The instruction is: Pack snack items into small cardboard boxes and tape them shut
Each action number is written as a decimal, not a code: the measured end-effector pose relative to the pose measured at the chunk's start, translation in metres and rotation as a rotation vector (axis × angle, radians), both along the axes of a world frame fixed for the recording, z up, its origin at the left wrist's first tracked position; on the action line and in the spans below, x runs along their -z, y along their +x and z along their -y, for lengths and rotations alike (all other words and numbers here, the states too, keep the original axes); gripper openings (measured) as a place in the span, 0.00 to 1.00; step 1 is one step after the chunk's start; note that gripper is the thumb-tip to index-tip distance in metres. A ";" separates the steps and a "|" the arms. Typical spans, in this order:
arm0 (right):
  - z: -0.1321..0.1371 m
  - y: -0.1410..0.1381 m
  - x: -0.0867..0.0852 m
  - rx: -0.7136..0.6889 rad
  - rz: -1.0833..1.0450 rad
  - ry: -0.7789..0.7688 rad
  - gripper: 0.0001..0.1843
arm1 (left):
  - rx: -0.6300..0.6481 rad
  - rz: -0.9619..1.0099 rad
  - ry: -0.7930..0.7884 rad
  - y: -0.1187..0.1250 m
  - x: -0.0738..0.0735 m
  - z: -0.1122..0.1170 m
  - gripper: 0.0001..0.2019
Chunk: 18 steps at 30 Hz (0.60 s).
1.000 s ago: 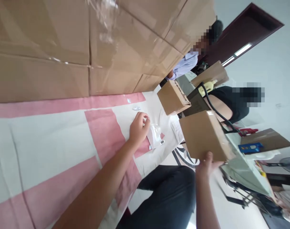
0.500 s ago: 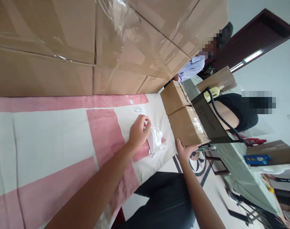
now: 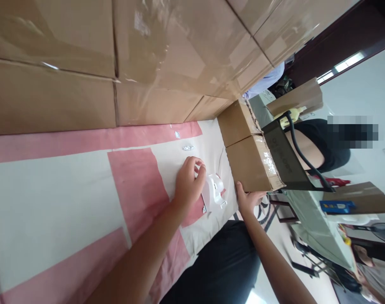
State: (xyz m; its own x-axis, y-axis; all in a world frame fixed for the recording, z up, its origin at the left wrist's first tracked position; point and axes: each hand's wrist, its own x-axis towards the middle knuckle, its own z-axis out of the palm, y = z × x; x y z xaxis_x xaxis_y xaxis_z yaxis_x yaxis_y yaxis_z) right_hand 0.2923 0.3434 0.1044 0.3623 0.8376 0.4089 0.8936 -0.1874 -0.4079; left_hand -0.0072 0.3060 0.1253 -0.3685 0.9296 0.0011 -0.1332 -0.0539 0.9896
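Observation:
My left hand (image 3: 188, 183) lies on the pink and cream cloth (image 3: 69, 190), its fingers curled and pinched against the near side of a small white plastic device (image 3: 214, 193). My right hand (image 3: 247, 198) grips the near end of a small cardboard box (image 3: 251, 162). That box lies flush against a second small cardboard box (image 3: 236, 122) at the cloth's right edge. Both of my forearms reach in from the bottom of the view.
Large taped cartons (image 3: 132, 63) are stacked along the far side of the cloth. Two small white scraps (image 3: 188, 147) lie beyond my left hand. To the right are a black bin with a cable (image 3: 284, 156), a glass-topped table (image 3: 315, 223), and a person in a black top (image 3: 319, 143).
My right hand brought the small cardboard box from the air over to the cloth's edge and set it against the other small box. My left hand stayed by the white device.

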 end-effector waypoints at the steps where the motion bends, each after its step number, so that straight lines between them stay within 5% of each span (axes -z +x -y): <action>1: 0.000 0.000 0.000 -0.007 0.011 -0.003 0.68 | -0.005 0.023 -0.013 0.000 -0.001 0.000 0.03; 10: -0.015 0.000 -0.009 -0.126 0.118 -0.081 0.42 | -0.007 0.158 -0.114 0.000 -0.008 -0.001 0.04; 18: -0.083 -0.003 -0.015 -0.235 0.193 -0.099 0.38 | 0.007 0.225 -0.173 -0.003 -0.013 0.001 0.05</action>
